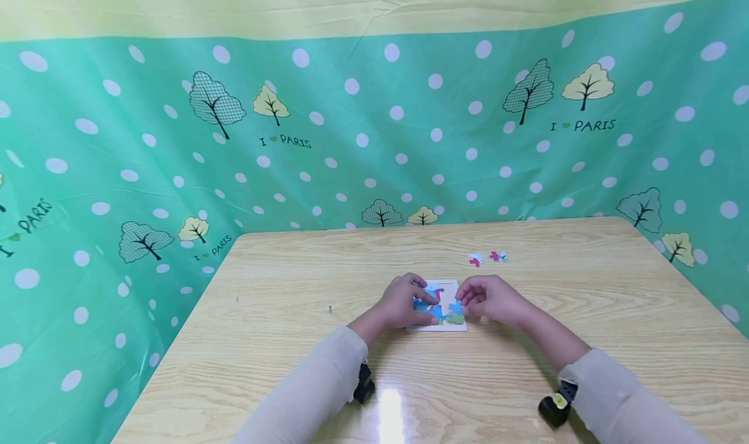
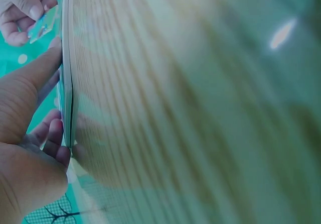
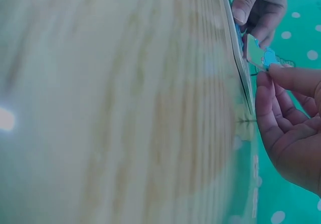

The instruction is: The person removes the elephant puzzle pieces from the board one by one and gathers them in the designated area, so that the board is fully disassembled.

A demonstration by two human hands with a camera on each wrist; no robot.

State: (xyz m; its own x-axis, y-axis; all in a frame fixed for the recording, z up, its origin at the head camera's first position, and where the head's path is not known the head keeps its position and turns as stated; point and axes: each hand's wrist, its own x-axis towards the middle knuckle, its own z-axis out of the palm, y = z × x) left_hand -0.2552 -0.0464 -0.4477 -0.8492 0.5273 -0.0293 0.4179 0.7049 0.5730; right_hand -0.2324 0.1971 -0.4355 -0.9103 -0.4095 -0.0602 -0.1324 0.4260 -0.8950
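Note:
A small jigsaw puzzle board [image 1: 450, 327] with a white border lies on the table, its tray partly filled with blue and red picture pieces. My left hand [image 1: 404, 301] rests over the board's left side, with the thumb near the front edge and the fingers spread on the pieces. From the right, my right hand [image 1: 491, 299] pinches a green and blue puzzle piece [image 3: 255, 52] between thumb and fingertips. In the right wrist view, that piece is tilted up off the board, close to the left hand's fingers. Part of the board is hidden under the left hand.
Beyond the board, to the right, lie two loose puzzle pieces, a white and red piece [image 1: 475, 259] and a multicoloured piece [image 1: 499, 256]. A tiny dark object [image 1: 330, 309] is on the wooden table [image 1: 281, 353] at left. A green dotted curtain [image 1: 328, 184] hangs behind.

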